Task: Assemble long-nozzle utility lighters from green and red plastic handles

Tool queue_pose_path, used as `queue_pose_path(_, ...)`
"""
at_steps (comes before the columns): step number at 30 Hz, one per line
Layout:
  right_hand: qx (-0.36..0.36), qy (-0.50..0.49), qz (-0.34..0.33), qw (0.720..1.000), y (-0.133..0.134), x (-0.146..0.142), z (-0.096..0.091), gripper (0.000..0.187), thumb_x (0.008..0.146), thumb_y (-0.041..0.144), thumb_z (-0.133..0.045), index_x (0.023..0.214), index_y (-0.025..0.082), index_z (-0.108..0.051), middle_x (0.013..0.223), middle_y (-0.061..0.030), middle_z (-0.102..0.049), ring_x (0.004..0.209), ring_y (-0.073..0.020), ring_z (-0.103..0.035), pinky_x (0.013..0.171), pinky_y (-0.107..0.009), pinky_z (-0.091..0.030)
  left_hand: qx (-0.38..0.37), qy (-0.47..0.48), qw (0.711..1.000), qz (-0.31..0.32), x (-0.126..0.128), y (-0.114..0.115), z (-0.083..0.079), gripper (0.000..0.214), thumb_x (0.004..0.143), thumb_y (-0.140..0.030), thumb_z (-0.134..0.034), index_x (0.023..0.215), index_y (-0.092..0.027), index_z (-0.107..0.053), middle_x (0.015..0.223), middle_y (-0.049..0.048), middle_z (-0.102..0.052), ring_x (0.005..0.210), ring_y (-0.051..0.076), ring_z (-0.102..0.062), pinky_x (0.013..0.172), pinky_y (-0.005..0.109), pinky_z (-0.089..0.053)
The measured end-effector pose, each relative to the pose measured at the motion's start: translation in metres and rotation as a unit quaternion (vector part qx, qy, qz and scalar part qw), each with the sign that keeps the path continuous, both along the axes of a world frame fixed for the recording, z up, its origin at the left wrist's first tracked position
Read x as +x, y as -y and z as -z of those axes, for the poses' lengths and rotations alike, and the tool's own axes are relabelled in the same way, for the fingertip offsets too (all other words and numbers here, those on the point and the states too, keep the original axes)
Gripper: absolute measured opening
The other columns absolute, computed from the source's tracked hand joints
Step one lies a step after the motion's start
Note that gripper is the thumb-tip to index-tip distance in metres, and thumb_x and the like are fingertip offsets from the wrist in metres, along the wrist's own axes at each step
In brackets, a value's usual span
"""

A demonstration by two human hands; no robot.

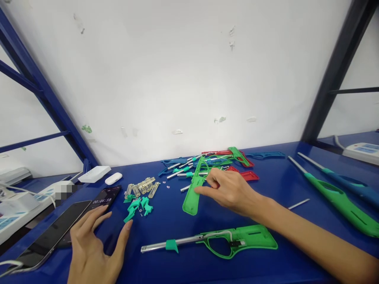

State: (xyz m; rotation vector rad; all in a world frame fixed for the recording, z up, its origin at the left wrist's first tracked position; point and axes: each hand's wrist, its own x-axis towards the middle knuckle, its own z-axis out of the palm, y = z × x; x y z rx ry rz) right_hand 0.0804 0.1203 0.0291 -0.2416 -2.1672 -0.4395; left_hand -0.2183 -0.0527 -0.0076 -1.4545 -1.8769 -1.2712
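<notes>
My right hand (233,191) reaches to the middle of the blue table, fingers curled and pinched on the upper edge of a green lighter shell half (191,201) that lies flat. My left hand (91,244) rests open on the table at the lower left, fingers spread, beside two phones. In front of me lies a partly built green lighter (237,238) with a metal tube (160,247) sticking out to the left. Small green trigger pieces (137,207) and clear small parts (143,187) sit between my hands.
A pile of green, red and blue shells and tubes (219,159) lies behind my right hand. Long green (340,199) and blue (352,185) lighters lie at the right, with a loose metal rod (299,203). Phones (50,236) (105,197), a white case (113,178) and a power strip (17,209) sit at the left.
</notes>
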Motion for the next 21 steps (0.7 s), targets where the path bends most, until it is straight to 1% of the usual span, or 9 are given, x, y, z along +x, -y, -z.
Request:
queue_pose_path(2, -0.018, 0.008, -0.022, 1.000, 0.000, 0.003, -0.004, 0.020, 0.104, 0.014, -0.053, 0.095, 0.019, -0.070, 0.070, 0.0036, -0.061, 0.057, -0.0093, -0.053, 0.049, -0.023, -0.034, -0.018, 0.002, 1.000, -0.001, -0.001, -0.001, 0.000, 0.078, 0.084, -0.063, -0.068, 0.145, -0.021, -0.042, 0.128, 0.0152, -0.058, 0.110, 0.039, -0.068, 0.108, 0.064, -0.049)
queue_pose_path(4, -0.053, 0.017, -0.041, 0.998, -0.001, 0.006, -0.007, 0.019, 0.104, 0.018, -0.055, 0.097, 0.021, -0.073, 0.065, 0.0034, -0.063, 0.055, -0.0097, -0.054, 0.049, -0.027, -0.029, -0.027, 0.014, 1.000, -0.006, -0.002, -0.001, -0.001, 0.079, 0.083, -0.064, -0.068, 0.144, -0.021, -0.042, 0.128, 0.0157, -0.058, 0.109, 0.040, -0.068, 0.104, 0.064, -0.052)
queue_pose_path(7, -0.144, -0.004, -0.050, 0.988, -0.002, 0.008, -0.007, 0.012, 0.101, 0.026, -0.063, 0.103, 0.021, -0.073, 0.065, 0.0028, -0.069, 0.053, -0.0102, -0.056, 0.050, -0.029, -0.031, -0.036, 0.029, 0.999, -0.011, 0.000, 0.000, -0.001, 0.078, 0.084, -0.064, -0.066, 0.144, -0.022, -0.042, 0.128, 0.0153, -0.057, 0.110, 0.042, -0.067, 0.100, 0.067, -0.054)
queue_pose_path(10, -0.266, -0.057, -0.058, 0.960, 0.002, 0.007, -0.008, 0.014, 0.100, 0.030, -0.064, 0.107, 0.020, -0.070, 0.066, 0.0022, -0.072, 0.052, -0.0114, -0.059, 0.052, -0.028, -0.038, -0.041, 0.040, 0.998, -0.019, 0.004, 0.000, -0.002, 0.076, 0.085, -0.063, -0.064, 0.146, -0.023, -0.040, 0.125, 0.0144, -0.058, 0.109, 0.042, -0.067, 0.099, 0.068, -0.054)
queue_pose_path(13, -0.404, -0.097, -0.098, 0.904, 0.007, 0.005, -0.014, 0.016, 0.100, 0.035, -0.063, 0.108, 0.021, -0.065, 0.078, -0.0008, -0.078, 0.064, -0.0151, -0.071, 0.054, -0.027, -0.049, -0.056, 0.048, 0.997, -0.029, 0.005, 0.001, -0.003, 0.077, 0.085, -0.063, -0.063, 0.148, -0.024, -0.039, 0.123, 0.0136, -0.060, 0.108, 0.041, -0.067, 0.098, 0.068, -0.055)
queue_pose_path(15, -0.487, -0.114, -0.137, 0.855, 0.009, 0.003, -0.018, 0.020, 0.100, 0.040, -0.063, 0.108, 0.022, -0.062, 0.091, -0.0046, -0.081, 0.077, -0.0190, -0.077, 0.053, -0.026, -0.054, -0.064, 0.051, 0.996, -0.031, 0.003, 0.001, -0.003, 0.077, 0.085, -0.063, -0.063, 0.148, -0.025, -0.040, 0.124, 0.0133, -0.060, 0.108, 0.041, -0.068, 0.098, 0.067, -0.056)
queue_pose_path(17, -0.550, -0.130, -0.171, 0.807, 0.007, 0.002, -0.021, 0.027, 0.096, 0.047, -0.067, 0.105, 0.022, -0.060, 0.096, -0.0073, -0.082, 0.082, -0.0222, -0.080, 0.049, -0.026, -0.055, -0.070, 0.054, 0.996, -0.034, -0.001, 0.001, -0.003, 0.075, 0.085, -0.063, -0.064, 0.146, -0.025, -0.042, 0.124, 0.0133, -0.060, 0.108, 0.041, -0.068, 0.097, 0.066, -0.057)
queue_pose_path(19, -0.596, -0.149, -0.193, 0.765, 0.004, 0.002, -0.021, 0.033, 0.092, 0.052, -0.071, 0.099, 0.021, -0.060, 0.093, -0.0087, -0.082, 0.076, -0.0225, -0.080, 0.045, -0.024, -0.054, -0.080, 0.061, 0.994, -0.041, -0.005, 0.002, -0.002, 0.072, 0.085, -0.063, -0.064, 0.143, -0.025, -0.044, 0.124, 0.0131, -0.062, 0.107, 0.041, -0.069, 0.095, 0.065, -0.057)
queue_pose_path(21, -0.627, -0.165, -0.206, 0.733, 0.000, 0.002, -0.020, 0.037, 0.093, 0.056, -0.069, 0.092, 0.020, -0.062, 0.085, -0.0096, -0.081, 0.065, -0.0205, -0.078, 0.042, -0.024, -0.052, -0.089, 0.054, 0.993, -0.056, -0.003, 0.003, -0.004, 0.064, 0.087, -0.062, -0.063, 0.138, -0.026, -0.049, 0.123, 0.0123, -0.064, 0.106, 0.042, -0.069, 0.093, 0.066, -0.057)
